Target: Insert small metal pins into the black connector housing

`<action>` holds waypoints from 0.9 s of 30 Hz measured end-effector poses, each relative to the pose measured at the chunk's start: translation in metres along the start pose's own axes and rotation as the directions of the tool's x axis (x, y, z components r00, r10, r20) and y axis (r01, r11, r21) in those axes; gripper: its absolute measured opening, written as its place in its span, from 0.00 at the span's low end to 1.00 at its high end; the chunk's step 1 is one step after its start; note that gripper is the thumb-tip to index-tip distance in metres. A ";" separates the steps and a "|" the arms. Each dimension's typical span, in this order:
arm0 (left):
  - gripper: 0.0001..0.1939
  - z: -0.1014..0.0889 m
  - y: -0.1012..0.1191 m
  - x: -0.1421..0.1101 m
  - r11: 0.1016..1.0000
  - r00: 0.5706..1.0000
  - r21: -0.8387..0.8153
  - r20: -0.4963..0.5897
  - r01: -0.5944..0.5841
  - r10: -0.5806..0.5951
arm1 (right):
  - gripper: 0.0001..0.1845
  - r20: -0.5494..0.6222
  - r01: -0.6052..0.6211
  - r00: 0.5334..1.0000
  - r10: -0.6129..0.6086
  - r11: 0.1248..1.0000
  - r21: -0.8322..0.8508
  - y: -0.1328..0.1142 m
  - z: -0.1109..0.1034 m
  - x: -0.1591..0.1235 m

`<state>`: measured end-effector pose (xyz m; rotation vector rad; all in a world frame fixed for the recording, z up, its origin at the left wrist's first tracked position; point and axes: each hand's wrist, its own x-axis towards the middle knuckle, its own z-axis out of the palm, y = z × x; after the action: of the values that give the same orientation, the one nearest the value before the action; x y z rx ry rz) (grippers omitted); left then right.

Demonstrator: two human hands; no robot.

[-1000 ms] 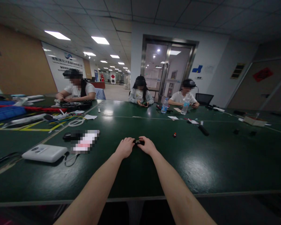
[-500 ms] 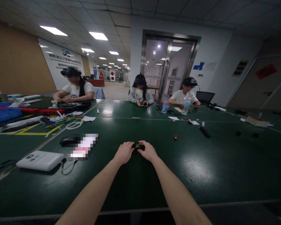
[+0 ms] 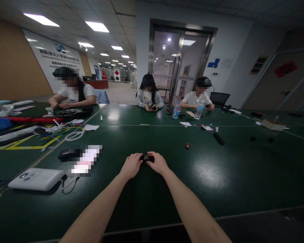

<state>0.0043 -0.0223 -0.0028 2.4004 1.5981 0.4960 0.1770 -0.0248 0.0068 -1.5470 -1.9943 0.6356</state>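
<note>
Both my hands meet over the middle of the dark green table [image 3: 147, 195], just above its surface or resting on it. Between them is a small black object [image 3: 147, 158] with a lighter, metallic-looking patch at its centre; it is too small to name. My left hand [image 3: 131, 166] grips its left end, fingers curled and pressed together. On its right end, my right hand [image 3: 157, 163] pinches with thumb and fingers. Most of the object's ends are hidden by my fingertips.
To the left lie a white power bank [image 3: 38, 179] with a cable, a blurred-out phone [image 3: 87, 160] and a black mouse-like item [image 3: 67, 154]. A small red-tipped piece [image 3: 187, 146] and a black rod [image 3: 218, 138] lie right. Three people sit opposite, near water bottles [image 3: 199, 110].
The view has turned slightly, so the table things appear shifted left. Both hands keep their grip on the small black object, with little other change.
</note>
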 end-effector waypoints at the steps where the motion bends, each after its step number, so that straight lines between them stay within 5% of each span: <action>1: 0.19 0.000 0.000 0.000 1.000 1.000 -0.006 -0.002 -0.002 0.002 | 0.24 0.001 -0.001 1.000 0.001 1.000 0.002 -0.001 0.000 0.000; 27: 0.21 -0.003 -0.009 0.001 0.967 0.997 -0.245 0.050 0.076 -0.066 | 0.27 0.018 -0.034 0.999 0.033 0.994 0.099 -0.002 -0.006 -0.001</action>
<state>-0.0041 -0.0176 -0.0026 2.1497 1.5015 0.5897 0.1799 -0.0264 0.0128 -1.5229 -1.9220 0.7521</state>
